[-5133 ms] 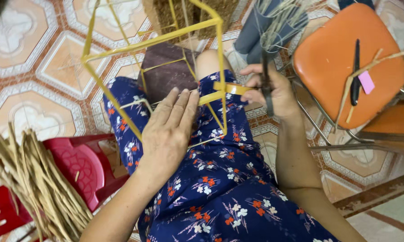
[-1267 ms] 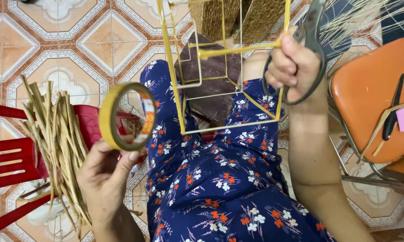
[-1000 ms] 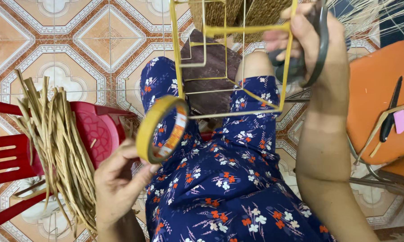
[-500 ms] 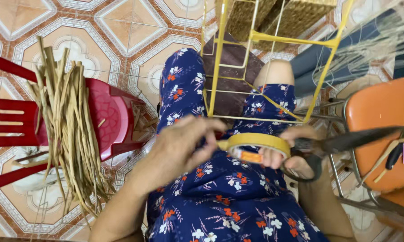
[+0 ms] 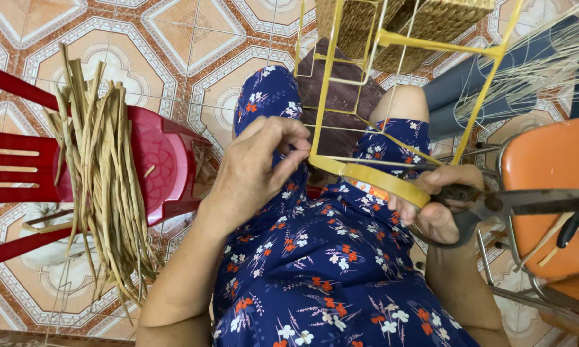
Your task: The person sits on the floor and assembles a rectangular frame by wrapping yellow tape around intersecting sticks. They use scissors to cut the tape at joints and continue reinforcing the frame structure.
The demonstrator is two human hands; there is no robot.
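Patterned floor tiles surround your lap, where the yellow wire frame rests. Your right hand grips scissors and the tape roll; your left hand pinches tape at the frame's corner, so wrapping looks underway.

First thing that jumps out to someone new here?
The yellow wire frame standing over the lap at centre, with a roll of yellow tape against its lower bar. The left hand pinches at the frame's corner; the right hand grips the roll and dark scissors. At left, a bundle of dried straw strips lies across a red plastic chair.
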